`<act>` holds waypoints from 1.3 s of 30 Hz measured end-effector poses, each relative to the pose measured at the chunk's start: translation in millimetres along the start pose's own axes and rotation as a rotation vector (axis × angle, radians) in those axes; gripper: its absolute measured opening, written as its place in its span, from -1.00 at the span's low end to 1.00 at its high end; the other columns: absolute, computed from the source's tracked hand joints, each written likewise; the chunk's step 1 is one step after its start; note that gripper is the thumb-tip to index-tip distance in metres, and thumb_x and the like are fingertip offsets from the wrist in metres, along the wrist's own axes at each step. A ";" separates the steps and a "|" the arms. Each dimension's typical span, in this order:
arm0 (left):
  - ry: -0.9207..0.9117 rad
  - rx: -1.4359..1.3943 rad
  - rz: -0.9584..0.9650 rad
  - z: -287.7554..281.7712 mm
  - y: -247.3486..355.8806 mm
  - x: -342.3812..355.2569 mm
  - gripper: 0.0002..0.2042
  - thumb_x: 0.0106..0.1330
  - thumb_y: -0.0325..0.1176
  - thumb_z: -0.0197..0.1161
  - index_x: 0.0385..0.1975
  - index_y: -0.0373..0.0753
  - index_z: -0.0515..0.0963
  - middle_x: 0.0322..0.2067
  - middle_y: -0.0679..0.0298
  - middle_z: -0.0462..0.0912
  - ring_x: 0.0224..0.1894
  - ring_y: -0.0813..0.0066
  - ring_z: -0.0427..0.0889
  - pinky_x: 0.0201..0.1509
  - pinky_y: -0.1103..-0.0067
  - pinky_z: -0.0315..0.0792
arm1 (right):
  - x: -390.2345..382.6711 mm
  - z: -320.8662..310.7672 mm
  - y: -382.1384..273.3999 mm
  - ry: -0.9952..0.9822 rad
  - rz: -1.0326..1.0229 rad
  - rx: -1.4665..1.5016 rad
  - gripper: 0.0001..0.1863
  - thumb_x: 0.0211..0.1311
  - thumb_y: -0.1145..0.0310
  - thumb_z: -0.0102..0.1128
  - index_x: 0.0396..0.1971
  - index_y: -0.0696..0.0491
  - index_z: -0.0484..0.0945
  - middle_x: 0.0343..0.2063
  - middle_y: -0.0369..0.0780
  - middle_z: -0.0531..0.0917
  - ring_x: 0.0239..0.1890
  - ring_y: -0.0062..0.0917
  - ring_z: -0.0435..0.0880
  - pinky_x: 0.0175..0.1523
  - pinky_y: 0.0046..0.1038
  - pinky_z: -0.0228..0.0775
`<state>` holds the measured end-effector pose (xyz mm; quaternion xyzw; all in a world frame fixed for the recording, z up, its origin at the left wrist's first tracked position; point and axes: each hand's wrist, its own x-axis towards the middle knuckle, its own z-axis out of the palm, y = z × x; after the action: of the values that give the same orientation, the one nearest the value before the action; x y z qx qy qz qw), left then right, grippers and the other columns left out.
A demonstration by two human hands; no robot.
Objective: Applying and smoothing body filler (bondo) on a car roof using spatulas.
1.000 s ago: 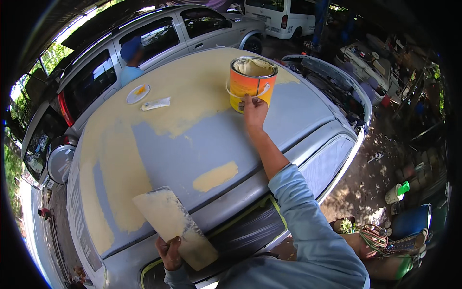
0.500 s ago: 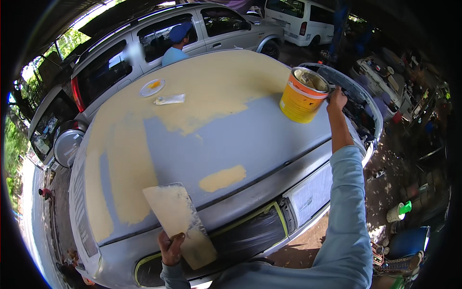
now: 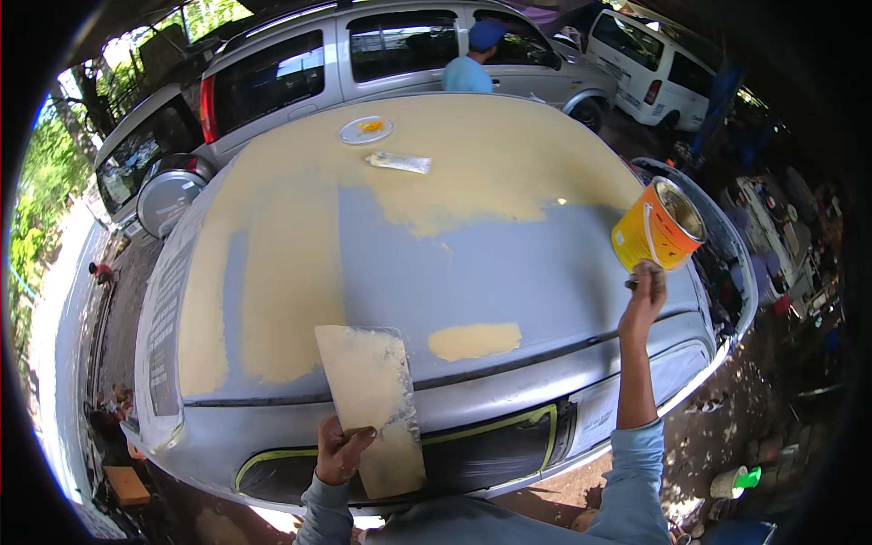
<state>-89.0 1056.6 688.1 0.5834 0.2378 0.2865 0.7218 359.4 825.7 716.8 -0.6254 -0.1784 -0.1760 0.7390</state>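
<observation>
My left hand (image 3: 341, 450) grips a wide, cream-smeared board (image 3: 368, 391) over the near roof edge. My right hand (image 3: 647, 295) is at the lower edge of an orange-yellow can (image 3: 649, 236), fingers closed round something small and dark that I cannot make out. The can sits at the roof's right side, its bail against its front. The car roof (image 3: 454, 272) is grey with broad pale-yellow filler patches. On its far part lie a white round lid with orange paste (image 3: 363, 130) and a white tube (image 3: 404, 163).
Beyond the roof stand a silver car (image 3: 282, 82), a person in a blue cap (image 3: 472, 73) and a white van (image 3: 640, 68). Cluttered parts (image 3: 777, 227) fill the right side. A pail with a green item (image 3: 727, 483) stands on the ground below right.
The can and my right hand have shifted toward the roof's right side, the hand leaving the can's front. My left hand still grips the board. The whole view has swung.
</observation>
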 end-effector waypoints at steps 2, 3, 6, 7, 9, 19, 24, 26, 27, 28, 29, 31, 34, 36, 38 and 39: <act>0.005 -0.030 0.025 -2.4 2.6 -1.3 -0.88 0.13 -0.58 0.20 -0.33 -0.40 0.57 -0.46 0.32 0.60 -0.44 0.64 0.48 -0.37 0.67 0.34 | -28.4 57.9 -15.1 -0.392 -0.036 -0.112 -0.82 0.24 0.47 0.19 -0.16 0.12 0.52 -0.35 -0.33 0.56 -0.34 -0.67 0.50 -0.21 -0.58 0.38; -0.008 -0.059 0.050 -10.2 5.9 -6.4 -0.88 0.14 -0.58 0.21 -0.32 -0.40 0.57 -0.46 0.32 0.60 -0.44 0.64 0.49 -0.36 0.67 0.34 | -38.7 92.1 -23.2 -0.553 -0.052 -0.168 -0.79 0.21 0.53 0.20 -0.15 0.14 0.52 -0.35 -0.30 0.59 -0.31 -0.66 0.54 -0.18 -0.56 0.42; 0.062 -0.016 0.083 -27.4 16.6 -15.1 -0.90 0.15 -0.53 0.24 -0.36 -0.40 0.59 -0.47 0.29 0.62 -0.44 0.61 0.52 -0.36 0.66 0.37 | -37.6 177.4 -25.2 -0.848 -0.161 -0.291 -0.71 0.13 0.58 0.24 -0.12 0.20 0.50 -0.27 -0.19 0.63 -0.24 -0.58 0.59 -0.09 -0.53 0.45; 0.081 -0.015 0.089 -35.2 17.1 -17.1 -0.90 0.15 -0.53 0.24 -0.36 -0.40 0.59 -0.47 0.29 0.62 -0.44 0.61 0.52 -0.36 0.66 0.37 | -36.7 208.9 -24.2 -0.897 -0.131 -0.303 -0.69 0.11 0.58 0.25 -0.11 0.21 0.50 -0.23 -0.15 0.64 -0.21 -0.53 0.61 -0.06 -0.51 0.46; 0.169 0.064 0.219 -46.4 10.8 -18.4 -0.89 0.14 -0.48 0.28 -0.40 -0.40 0.61 -0.49 0.26 0.65 -0.45 0.59 0.55 -0.37 0.65 0.39 | -25.5 262.1 -10.0 -0.987 -0.272 -0.406 -0.63 0.13 0.48 0.26 -0.03 0.19 0.50 -0.14 -0.09 0.64 -0.07 -0.34 0.63 0.05 -0.39 0.46; 0.330 -0.066 0.182 -81.0 -5.8 -23.2 -0.86 0.07 -0.46 0.32 -0.42 -0.41 0.62 -0.47 0.21 0.67 -0.44 0.49 0.60 -0.34 0.57 0.45 | 23.3 422.6 67.1 -1.069 -0.381 -0.790 -0.36 0.09 0.16 0.32 0.19 0.07 0.42 0.07 -0.02 0.54 0.14 -0.20 0.51 0.23 -0.26 0.34; 0.384 -0.086 0.149 -85.1 -3.5 -26.7 -0.75 -0.05 -0.41 0.36 -0.40 -0.41 0.56 -0.39 0.16 0.66 -0.39 0.45 0.59 -0.26 0.57 0.48 | 54.5 414.3 72.4 -1.011 -0.333 -0.828 -0.38 0.03 0.18 0.38 0.13 0.07 0.47 0.00 0.00 0.57 0.04 -0.23 0.58 0.16 -0.29 0.40; 0.335 -0.115 0.080 -99.1 -17.1 -30.0 -0.73 -0.06 -0.40 0.37 -0.37 -0.41 0.54 -0.39 0.14 0.66 -0.37 0.44 0.60 -0.24 0.57 0.49 | 88.5 372.9 78.3 -0.810 -0.328 -0.820 -0.40 0.02 0.20 0.40 0.08 0.10 0.50 -0.05 0.01 0.59 -0.02 -0.22 0.61 0.10 -0.29 0.45; 0.317 -0.129 0.024 -104.4 -23.6 -32.2 -0.70 -0.06 -0.40 0.37 -0.35 -0.42 0.53 -0.38 0.13 0.66 -0.36 0.42 0.60 -0.22 0.56 0.49 | 104.2 351.4 81.0 -0.707 -0.311 -0.842 -0.42 0.01 0.21 0.41 0.06 0.11 0.51 -0.08 0.02 0.61 -0.05 -0.22 0.64 0.08 -0.28 0.47; 0.303 -0.133 0.020 -105.8 -28.0 -32.5 -0.70 -0.06 -0.40 0.37 -0.35 -0.42 0.53 -0.38 0.13 0.66 -0.36 0.42 0.60 -0.22 0.56 0.49 | 118.3 327.4 83.7 -0.658 -0.267 -0.876 -0.43 0.02 0.21 0.41 0.04 0.11 0.51 -0.11 0.02 0.63 -0.07 -0.22 0.65 0.07 -0.27 0.47; 0.354 -0.098 0.049 -106.0 -31.6 -33.0 -0.70 -0.06 -0.39 0.38 -0.36 -0.41 0.52 -0.38 0.13 0.65 -0.36 0.43 0.59 -0.22 0.56 0.49 | 130.7 300.7 87.9 -0.611 -0.220 -0.906 -0.44 0.02 0.20 0.41 0.03 0.12 0.52 -0.13 0.01 0.64 -0.08 -0.22 0.66 0.07 -0.26 0.47; 0.385 -0.071 0.074 -105.0 -43.6 -36.1 -0.69 -0.07 -0.38 0.38 -0.37 -0.41 0.50 -0.39 0.14 0.64 -0.36 0.44 0.58 -0.22 0.56 0.48 | 156.4 239.9 100.6 -0.465 -0.286 -1.095 -0.46 0.01 0.18 0.42 -0.01 0.12 0.54 -0.17 0.02 0.66 -0.10 -0.23 0.67 0.05 -0.29 0.49; 0.480 -0.105 0.186 -106.5 -48.4 -37.3 -0.69 -0.06 -0.40 0.36 -0.34 -0.39 0.48 -0.37 0.13 0.62 -0.38 0.44 0.55 -0.24 0.55 0.48 | 164.4 169.8 95.2 -0.467 -0.141 -1.317 -0.41 0.12 0.10 0.31 0.11 0.09 0.46 0.03 0.06 0.56 0.06 -0.15 0.58 0.16 -0.23 0.41; 0.236 -0.029 0.181 -108.3 -29.6 -26.5 -0.68 -0.04 -0.41 0.33 -0.28 -0.37 0.45 -0.32 0.13 0.60 -0.36 0.44 0.53 -0.22 0.54 0.47 | 146.2 151.4 94.4 -0.408 -0.243 -1.474 -0.38 0.20 0.04 0.20 0.19 0.07 0.39 0.15 0.06 0.44 0.18 -0.12 0.45 0.23 -0.17 0.32; 0.294 -0.036 0.182 -99.9 -18.7 -23.8 -0.71 0.00 -0.38 0.33 -0.32 -0.41 0.51 -0.36 0.14 0.63 -0.36 0.45 0.55 -0.24 0.53 0.46 | 118.4 153.5 88.0 -0.576 -0.282 -1.509 -0.32 0.33 -0.05 -0.04 0.33 0.05 0.20 0.34 0.04 0.17 0.37 -0.09 0.18 0.37 -0.08 0.08; 0.365 -0.047 0.193 -95.5 -15.5 -23.5 -0.73 0.03 -0.35 0.34 -0.36 -0.44 0.57 -0.39 0.14 0.66 -0.35 0.45 0.57 -0.26 0.53 0.45 | 103.1 162.7 81.0 -0.785 -0.205 -1.385 -0.28 0.38 -0.09 -0.15 0.39 0.04 0.09 0.41 0.02 0.03 0.44 -0.09 0.02 0.44 -0.06 -0.07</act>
<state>-168.5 1105.3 653.5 0.5248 0.3009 0.4607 0.6494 481.6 995.2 722.0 -0.9386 -0.3322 -0.0810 0.0465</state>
